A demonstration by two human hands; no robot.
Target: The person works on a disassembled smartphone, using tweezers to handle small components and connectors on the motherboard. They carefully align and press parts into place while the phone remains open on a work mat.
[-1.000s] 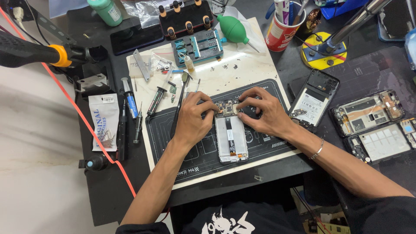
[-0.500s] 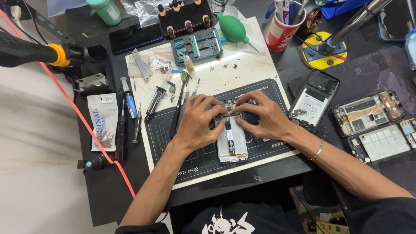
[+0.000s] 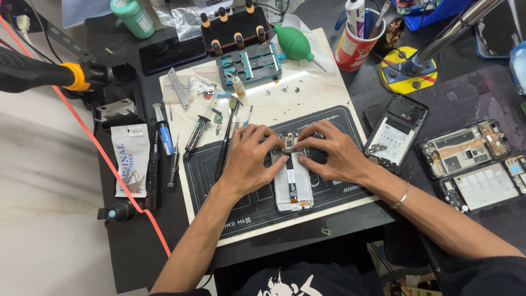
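View: a head camera looks straight down at a crowded repair bench and the person's two bare forearms.
Left hand: the left hand [image 3: 249,159] lies palm down with fingers curled, its fingertips pressing on the upper end of an opened phone [image 3: 293,183]; it grips nothing else that I can see.
Right hand: the right hand [image 3: 334,156] mirrors it from the other side, fingers bent, fingertips meeting the left ones at the phone's top edge. A thin bracelet [image 3: 402,195] circles that wrist.
Phone: it lies lengthwise, back cover off, white inner parts showing, in the middle of a black work mat [image 3: 219,192], between the two hands.
Small part: whether a loose piece is pinched between the fingertips cannot be told.
Left of the hands: tweezers [image 3: 224,145], a syringe [image 3: 196,133] and a blue-banded screwdriver [image 3: 164,134] lie on or just beside the mat; a white packet [image 3: 130,164] lies farther left.
Above the mat: a black and teal clamping jig [image 3: 249,64], a green rubber air blower [image 3: 296,43] and a red cup [image 3: 356,46] holding tools.
Right side: a second phone shell [image 3: 395,131] lies just beside the mat, and two more stripped phones [image 3: 471,164] lie well apart at the right edge.
Far left: a black tool handle with an orange collar [image 3: 44,74] juts in over a red cable [image 3: 109,170].
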